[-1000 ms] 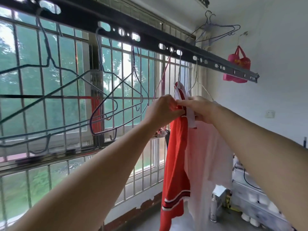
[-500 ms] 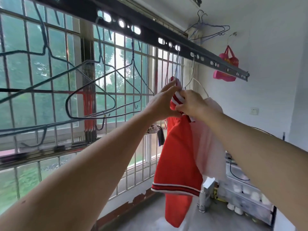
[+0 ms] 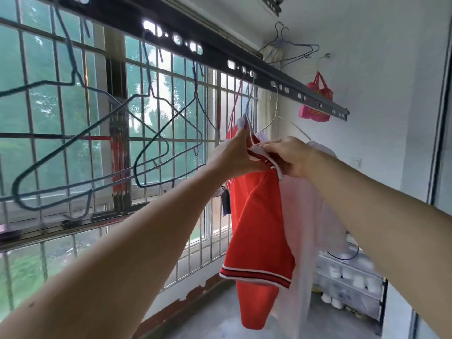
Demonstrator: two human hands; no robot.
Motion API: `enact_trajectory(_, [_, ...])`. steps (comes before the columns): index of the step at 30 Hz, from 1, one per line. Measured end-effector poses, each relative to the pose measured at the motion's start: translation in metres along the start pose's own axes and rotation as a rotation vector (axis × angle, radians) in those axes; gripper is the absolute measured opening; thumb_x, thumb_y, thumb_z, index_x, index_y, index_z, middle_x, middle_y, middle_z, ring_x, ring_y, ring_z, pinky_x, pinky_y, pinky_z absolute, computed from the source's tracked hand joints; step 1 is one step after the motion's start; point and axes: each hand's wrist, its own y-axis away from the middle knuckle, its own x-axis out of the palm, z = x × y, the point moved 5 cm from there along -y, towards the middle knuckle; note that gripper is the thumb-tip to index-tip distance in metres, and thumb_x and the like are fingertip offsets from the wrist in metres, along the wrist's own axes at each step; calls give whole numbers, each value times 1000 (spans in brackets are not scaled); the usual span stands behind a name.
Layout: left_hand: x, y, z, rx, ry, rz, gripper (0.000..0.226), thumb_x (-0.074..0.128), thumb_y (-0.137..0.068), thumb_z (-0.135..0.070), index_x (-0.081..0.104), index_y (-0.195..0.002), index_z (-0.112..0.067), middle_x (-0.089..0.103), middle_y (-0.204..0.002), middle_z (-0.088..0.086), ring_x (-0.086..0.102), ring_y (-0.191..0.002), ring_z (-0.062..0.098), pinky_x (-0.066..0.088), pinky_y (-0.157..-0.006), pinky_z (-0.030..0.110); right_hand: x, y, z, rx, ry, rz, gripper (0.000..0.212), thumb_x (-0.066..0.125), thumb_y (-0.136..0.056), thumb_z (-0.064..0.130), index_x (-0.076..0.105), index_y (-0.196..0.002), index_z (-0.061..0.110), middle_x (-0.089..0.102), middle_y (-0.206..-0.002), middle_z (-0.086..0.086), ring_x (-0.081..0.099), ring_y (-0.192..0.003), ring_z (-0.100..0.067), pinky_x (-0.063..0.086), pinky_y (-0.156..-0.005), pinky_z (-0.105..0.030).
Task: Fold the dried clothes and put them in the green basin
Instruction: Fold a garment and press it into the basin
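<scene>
A red shirt (image 3: 258,223) with white and dark trim hangs from a wire hanger on the dark drying rail (image 3: 244,59). My left hand (image 3: 234,157) grips its collar from the left. My right hand (image 3: 289,156) pinches the white collar edge from the right. Behind the red shirt a pale pink garment (image 3: 315,216) hangs on its own wire hanger (image 3: 277,118). The green basin is not in view.
Several bare wire hangers (image 3: 156,152) dangle from the rail on the left, in front of the barred window (image 3: 61,143). A red bag (image 3: 316,101) hangs on the white wall. A low shelf with white items (image 3: 352,282) stands on the concrete floor at right.
The red shirt's collar has come lower and further off its hanger between my hands. The view has shifted closer to the rail; the shirt's hem has swung up and left.
</scene>
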Motion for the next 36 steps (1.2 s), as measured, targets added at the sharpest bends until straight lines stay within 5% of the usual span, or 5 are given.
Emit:
enact_trajectory(9, [-6,33,-5,3,-88,-54,43,57,-66,-41,65,-109,-36,66,-111,-10,60,-103,23,49,-82,36,38,9,6,132,39,-95,26,54,-88,2,61,-66,14,59,-44,0,57,-49,-15,48,-52,-26])
enact_trajectory(13, [-18,62,5,64,-163,-152,31,62,-77,-17,69,-105,-26,61,-117,-8,51,-109,23,42,-90,39,57,10,18,8,42,-79,17,57,-87,-4,66,-87,10,64,-69,-4,60,-53,-13,49,-44,-20])
enact_trajectory(21, [-47,88,43,111,-458,-160,27,72,-79,-16,70,-103,-29,64,-114,-14,52,-112,18,30,-93,39,74,28,39,-225,-247,-105,18,50,-94,19,65,-101,25,71,-95,3,60,-83,-13,44,-74,-29])
enact_trajectory(26, [-52,86,34,142,-529,-223,30,71,-74,-7,71,-97,-26,67,-107,-11,54,-109,21,31,-88,38,74,30,24,-227,86,-198,51,35,-93,3,40,-141,19,53,-122,-6,49,-107,-18,40,-89,-32])
enact_trajectory(36, [-11,93,64,165,-291,-28,29,63,-76,7,71,-96,-12,68,-102,4,58,-97,31,51,-81,42,77,34,-70,45,298,-47,21,51,-91,1,59,-107,13,52,-70,2,43,-59,-5,36,-41,-6])
